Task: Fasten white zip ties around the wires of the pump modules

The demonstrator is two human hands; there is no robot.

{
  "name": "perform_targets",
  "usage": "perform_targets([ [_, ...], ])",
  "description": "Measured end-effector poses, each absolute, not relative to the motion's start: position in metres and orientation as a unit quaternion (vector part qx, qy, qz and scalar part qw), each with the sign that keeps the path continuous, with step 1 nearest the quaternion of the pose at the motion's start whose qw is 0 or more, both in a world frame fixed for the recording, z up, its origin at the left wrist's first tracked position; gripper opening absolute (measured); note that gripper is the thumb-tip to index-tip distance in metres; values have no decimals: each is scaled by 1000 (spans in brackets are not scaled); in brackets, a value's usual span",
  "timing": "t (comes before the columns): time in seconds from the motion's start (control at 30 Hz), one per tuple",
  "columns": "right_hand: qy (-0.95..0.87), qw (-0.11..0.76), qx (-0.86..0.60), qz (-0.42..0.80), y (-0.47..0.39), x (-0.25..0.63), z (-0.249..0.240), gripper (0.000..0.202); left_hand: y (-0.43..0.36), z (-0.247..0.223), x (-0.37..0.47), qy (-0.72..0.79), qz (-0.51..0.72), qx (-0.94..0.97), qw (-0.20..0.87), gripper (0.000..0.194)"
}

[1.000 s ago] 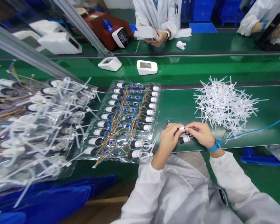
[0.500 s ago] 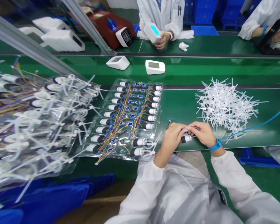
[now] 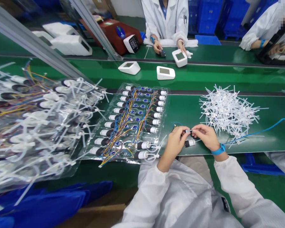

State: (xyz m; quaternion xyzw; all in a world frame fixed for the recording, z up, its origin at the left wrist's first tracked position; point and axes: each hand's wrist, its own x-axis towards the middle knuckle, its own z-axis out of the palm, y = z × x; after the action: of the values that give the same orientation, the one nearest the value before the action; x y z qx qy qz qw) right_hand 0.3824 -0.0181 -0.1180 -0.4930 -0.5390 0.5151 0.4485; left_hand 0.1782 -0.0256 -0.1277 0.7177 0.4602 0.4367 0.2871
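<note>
My left hand (image 3: 176,141) is closed, its thumb and fingertips pinching a small silver-grey block-like part (image 3: 188,131). My right hand (image 3: 206,136) pinches the dark end of the same part from the other side. Just below the fingers a small pump-like cylinder (image 3: 190,143), white with a black end, lies on the bench. Thin wires with a small connector (image 3: 174,127) stick out behind my left hand. Beyond my right hand lies a heap of white cable ties (image 3: 228,110). A blue strap (image 3: 219,149) with a cord circles my right wrist.
To the left, a clear plastic tray (image 3: 165,109) holds rows of white-and-black cylinders with coloured wires. Further left are stacked trays of similar parts with cable ties (image 3: 38,126). White display devices (image 3: 165,72) stand across the bench, near a co-worker's hands (image 3: 158,47).
My hands stay together at the same spot, and more of the small part now shows between the fingertips. The co-worker has lowered the white device to the bench. The view has shifted slightly.
</note>
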Motion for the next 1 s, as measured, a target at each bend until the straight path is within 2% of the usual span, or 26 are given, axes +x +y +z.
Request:
perform_targets([
  [0.23, -560, 438, -492, 504, -21, 382, -116, 31, -27, -134, 180, 426, 441, 753, 239, 11],
  [0.6, -570, 427, -502, 491, -20, 385, -116, 30, -27, -133, 182, 418, 424, 768, 236, 15],
  [1.0, -568, 455, -490, 481, -20, 382, -121, 34, -27, -132, 184, 447, 433, 744, 244, 9],
])
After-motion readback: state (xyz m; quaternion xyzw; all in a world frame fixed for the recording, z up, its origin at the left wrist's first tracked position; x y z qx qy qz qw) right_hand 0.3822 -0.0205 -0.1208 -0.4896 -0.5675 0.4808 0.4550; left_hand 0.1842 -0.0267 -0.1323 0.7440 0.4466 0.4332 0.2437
